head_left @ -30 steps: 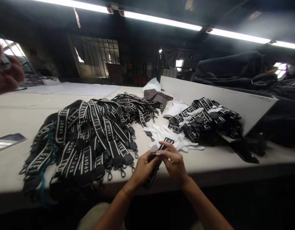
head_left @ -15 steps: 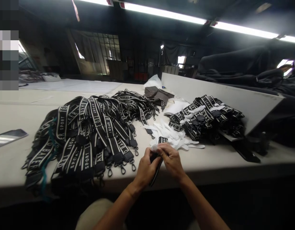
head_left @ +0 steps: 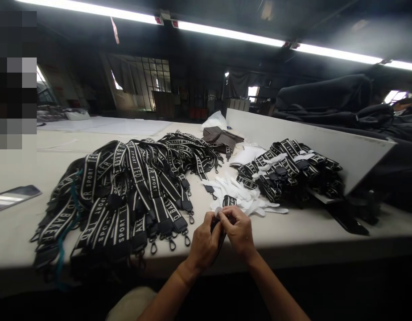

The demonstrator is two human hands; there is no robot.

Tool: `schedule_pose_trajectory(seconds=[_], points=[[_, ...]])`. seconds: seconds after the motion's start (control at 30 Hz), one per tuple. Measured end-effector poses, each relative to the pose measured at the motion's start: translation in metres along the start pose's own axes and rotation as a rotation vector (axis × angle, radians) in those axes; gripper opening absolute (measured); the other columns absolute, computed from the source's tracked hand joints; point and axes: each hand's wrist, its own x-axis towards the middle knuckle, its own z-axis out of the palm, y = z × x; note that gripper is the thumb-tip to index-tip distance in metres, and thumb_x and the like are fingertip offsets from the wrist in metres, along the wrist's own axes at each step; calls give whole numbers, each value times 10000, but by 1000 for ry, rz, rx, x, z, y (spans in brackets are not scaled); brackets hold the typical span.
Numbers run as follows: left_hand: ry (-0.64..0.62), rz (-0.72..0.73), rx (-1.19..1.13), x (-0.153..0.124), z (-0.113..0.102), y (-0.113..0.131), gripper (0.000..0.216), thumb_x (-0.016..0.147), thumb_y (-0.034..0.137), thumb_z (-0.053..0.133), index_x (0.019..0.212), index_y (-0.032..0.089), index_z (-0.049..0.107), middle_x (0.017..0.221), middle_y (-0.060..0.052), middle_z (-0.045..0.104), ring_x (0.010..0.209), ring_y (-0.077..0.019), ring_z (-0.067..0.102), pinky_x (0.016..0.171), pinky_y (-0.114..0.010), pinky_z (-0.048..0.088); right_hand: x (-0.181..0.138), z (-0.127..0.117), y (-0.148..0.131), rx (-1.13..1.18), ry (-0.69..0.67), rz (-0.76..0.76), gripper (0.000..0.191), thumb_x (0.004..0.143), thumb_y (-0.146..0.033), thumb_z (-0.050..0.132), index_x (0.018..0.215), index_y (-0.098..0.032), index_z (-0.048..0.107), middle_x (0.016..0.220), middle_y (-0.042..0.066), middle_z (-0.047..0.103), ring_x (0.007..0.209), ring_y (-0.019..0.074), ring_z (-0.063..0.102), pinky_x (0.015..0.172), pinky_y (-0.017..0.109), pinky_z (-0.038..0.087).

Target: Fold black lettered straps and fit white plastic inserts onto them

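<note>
The left hand (head_left: pixel 203 244) is curled shut around a black strap (head_left: pixel 229 200) with white woven lettering. Its thumb and forefinger pinch near the strap's upper end, and the rest of the strap drops down between the two wrists, off the table edge. The right hand (head_left: pixel 238 231) touches the left, its fingertips closed on a small white tab (head_left: pixel 218 210) and pressing it against that same end of the strap. Whether the tab wraps round the strap cannot be told. The strap looks light, limp and a little grippy (flat webbing that folds wherever it is not supported), so it is best held close to the end being handled; the tab looks thin, stiff and easily creased. Just beyond the fingers a scatter of loose white tabs (head_left: pixel 242 192) lies on the pale table (head_left: pixel 293 228). To the left is a broad heap of straps (head_left: pixel 125 191), fanned out with metal snap hooks (head_left: pixel 170 243) toward the near edge. To the right a tidier bundle of straps (head_left: pixel 289 171), each crossed by a white tab, rests against a long white board (head_left: pixel 313 142). Farther back are a folded brown cloth (head_left: pixel 222 136) and rolls of dark fabric (head_left: pixel 326 96). A phone (head_left: pixel 14 196) lies flat at the far left.
</note>
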Motion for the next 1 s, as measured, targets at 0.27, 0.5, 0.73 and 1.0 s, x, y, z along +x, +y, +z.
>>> schedule_pose_trajectory(seconds=[0.27,0.5,0.73,1.0], points=[[163,70,-56,12,0,-9,232,981,372,482,936,200,631,857,-10,666,790,-160,617,756,-252,453,-4,7,15,128,-7,78,272,893,-436,662,814,-181,608,885,35,604,537,104,518,506,256,452],[289,93,-6,13,0,-17,210,974,316,524,856,196,650,785,18,671,736,-127,616,715,-207,461,-1,18,21,44,7,89,269,882,-439,657,792,-192,598,767,24,602,630,151,549,560,267,463],[339,246,164,15,1,-24,156,980,208,525,891,185,651,824,11,687,749,-117,636,733,-197,464,6,17,19,77,-45,155,284,845,-436,666,749,-184,575,747,18,603,632,144,527,572,259,436],[314,517,390,14,-1,-42,182,968,113,498,985,161,673,865,-46,710,803,-171,671,769,-260,481,16,9,18,183,-104,322,251,715,-362,730,735,-182,558,676,-14,576,545,117,501,499,233,391]])
